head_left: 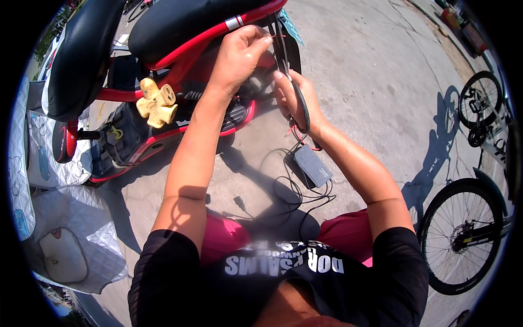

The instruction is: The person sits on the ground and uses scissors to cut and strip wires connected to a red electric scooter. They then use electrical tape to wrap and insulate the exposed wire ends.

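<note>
Super bright daylight, hard sun throwing crisp dark shadows over the pale concrete (354, 82). The left hand (237, 61) catches it strongly, and the black seat (180, 27) has a soft sheen. Fisheye bends stuff near the rim, bluish fringe there, corners pure black.

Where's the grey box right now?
In the head view, the grey box sits right of centre, apparently on the concrete, below the right hand, beside black cables.
</note>
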Tool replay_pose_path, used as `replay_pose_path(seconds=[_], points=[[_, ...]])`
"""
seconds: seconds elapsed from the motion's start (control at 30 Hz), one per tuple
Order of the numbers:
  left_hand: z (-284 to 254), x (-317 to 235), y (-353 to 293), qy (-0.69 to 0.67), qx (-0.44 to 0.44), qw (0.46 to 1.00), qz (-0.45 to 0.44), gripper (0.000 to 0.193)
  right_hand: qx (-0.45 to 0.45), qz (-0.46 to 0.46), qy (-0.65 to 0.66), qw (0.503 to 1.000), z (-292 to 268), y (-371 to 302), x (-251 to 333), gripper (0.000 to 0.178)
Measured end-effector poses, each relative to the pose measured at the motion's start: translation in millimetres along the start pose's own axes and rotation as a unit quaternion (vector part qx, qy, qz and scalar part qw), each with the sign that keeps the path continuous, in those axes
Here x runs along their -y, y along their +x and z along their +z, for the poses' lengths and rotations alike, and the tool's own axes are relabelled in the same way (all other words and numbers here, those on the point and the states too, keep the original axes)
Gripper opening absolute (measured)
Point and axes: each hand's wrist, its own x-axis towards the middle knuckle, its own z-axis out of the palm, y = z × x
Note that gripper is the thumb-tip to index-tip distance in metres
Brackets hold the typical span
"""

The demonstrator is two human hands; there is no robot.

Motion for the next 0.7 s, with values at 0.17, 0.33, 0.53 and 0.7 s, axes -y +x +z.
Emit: replay_pose_path(seconds=[0.17,0.33,0.53,0.7], points=[[-15,-5,3,0.085,0.062,0.993,-0.047,0.017,-0.066,-0.075,-0.159,0.982,-8,4,1,0.034],[-24,2,6,-0.082,0.119,0.988,-0.047,0.014,0.086,0.000,0.048,0.995,-6,-1,-1,0.035],[-32,10,6,-0.192,0.148,0.970,-0.034,0.015,0.101,0.089,0.400,0.907,15,-9,11,0.035],[-43,13,3,-0.096,0.143,0.985,-0.033,0.017,-0.084,0.115,0.344,0.928,-45,33,-23,0.029]])
